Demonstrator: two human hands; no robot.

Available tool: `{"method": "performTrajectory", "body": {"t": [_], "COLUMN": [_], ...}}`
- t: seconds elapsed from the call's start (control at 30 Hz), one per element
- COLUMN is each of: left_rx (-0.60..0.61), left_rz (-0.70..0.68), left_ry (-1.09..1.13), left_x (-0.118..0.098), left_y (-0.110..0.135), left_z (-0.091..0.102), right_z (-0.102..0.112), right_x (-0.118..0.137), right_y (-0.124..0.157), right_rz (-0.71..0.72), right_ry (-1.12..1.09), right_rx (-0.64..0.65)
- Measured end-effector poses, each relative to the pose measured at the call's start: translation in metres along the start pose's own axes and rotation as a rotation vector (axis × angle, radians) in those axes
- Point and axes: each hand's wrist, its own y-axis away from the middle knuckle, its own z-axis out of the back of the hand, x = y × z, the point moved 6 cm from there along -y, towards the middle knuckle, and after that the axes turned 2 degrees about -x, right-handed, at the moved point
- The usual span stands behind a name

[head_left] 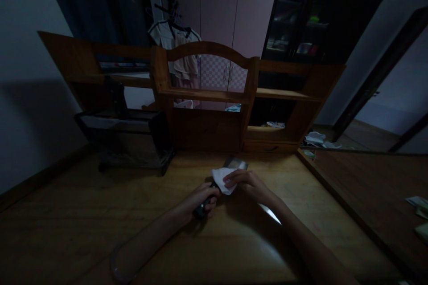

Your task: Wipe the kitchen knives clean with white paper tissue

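My left hand is wrapped round the black handle of a kitchen knife, above the wooden desk top. The knife points away from me, and the far end of its broad blade shows beyond a white cloth or tissue. My right hand holds this white piece against the blade, its fingers pressed on top. The middle of the blade is hidden under the cloth. Left of my hands stands a dark knife rack; another black-handled knife is upright in it.
A wooden shelf unit runs along the back of the desk. A raised wooden edge bounds the right side. Clothes hang behind the shelves, and a dark cabinet stands farther back. The room is dim.
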Motion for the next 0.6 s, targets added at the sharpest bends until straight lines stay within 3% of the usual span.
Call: {"method": "performTrajectory", "body": {"t": [0.6], "left_rx": [-0.029], "left_rz": [-0.008], "left_ry": [-0.033], "left_x": [-0.0011], "left_y": [0.0026], "left_z": [-0.0008], "right_z": [0.0007], "right_x": [0.0018], "right_y": [-0.0026], "right_rz": [-0.004], "right_ry": [0.013], "right_rx": [0.024]}}
